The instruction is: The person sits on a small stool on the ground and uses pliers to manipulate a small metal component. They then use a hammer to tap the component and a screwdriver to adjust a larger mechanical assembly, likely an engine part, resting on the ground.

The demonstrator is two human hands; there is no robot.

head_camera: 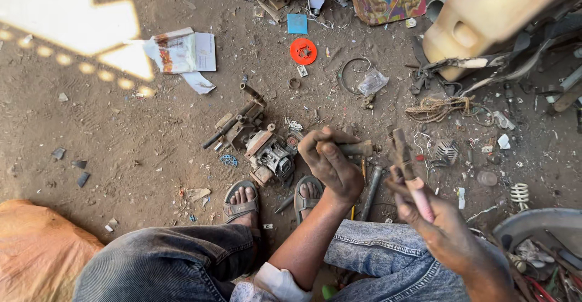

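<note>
I sit on dirt ground with my knees up, in jeans and sandals. My left hand [330, 159] is closed around a short rusty metal rod [362, 149] that sticks out to the right. My right hand [427, 214] grips pliers with pink handles [407, 165], jaws pointing up, close beside the rod's end. Just left of my hands, a dismantled greasy metal machine part [271, 154] lies on the ground by my feet.
A round orange plastic disc [303, 51], folded papers [180, 52], a wire ring [353, 73] and a coil of twine [438, 108] lie scattered. A tan plastic jerrycan [485, 17] sits top right, an orange sack [36, 250] bottom left, a metal bowl of scrap [539, 247] bottom right.
</note>
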